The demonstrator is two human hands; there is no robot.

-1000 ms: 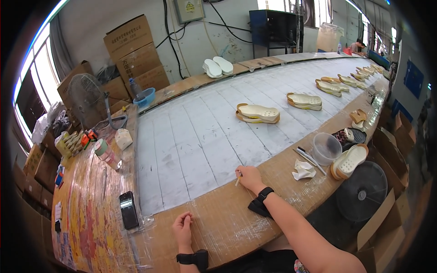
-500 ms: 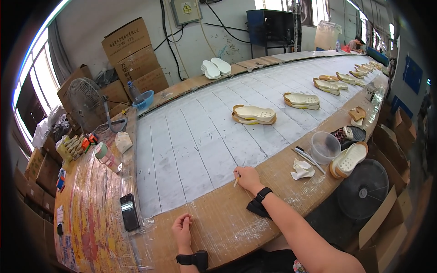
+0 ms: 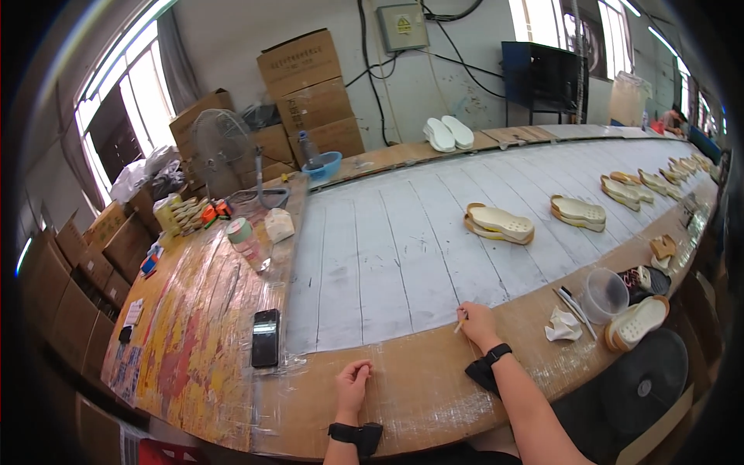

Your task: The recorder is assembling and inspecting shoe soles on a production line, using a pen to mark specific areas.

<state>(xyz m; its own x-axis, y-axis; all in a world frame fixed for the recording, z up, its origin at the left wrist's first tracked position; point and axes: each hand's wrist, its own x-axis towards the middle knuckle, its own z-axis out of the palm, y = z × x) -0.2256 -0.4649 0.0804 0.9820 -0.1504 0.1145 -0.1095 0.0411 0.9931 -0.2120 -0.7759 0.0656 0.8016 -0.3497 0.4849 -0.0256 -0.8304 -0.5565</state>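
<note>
Below, a small white stick (image 3: pixel 460 326) is pinched in the right hand (image 3: pixel 476 323) at the white belt's (image 3: pixel 387 256) edge. Loosely curled, empty fingers of the left hand (image 3: pixel 353 385) are rested on the wooden table (image 3: pixel 418 387), near a phone (image 3: pixel 266 338).

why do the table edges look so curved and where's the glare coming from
Head view: fisheye lens bends the white conveyor belt and wooden table edge toward the dark rim; bright windows at upper left blow out, and glare sheens off the plastic-wrapped tabletop near the black phone.
</note>
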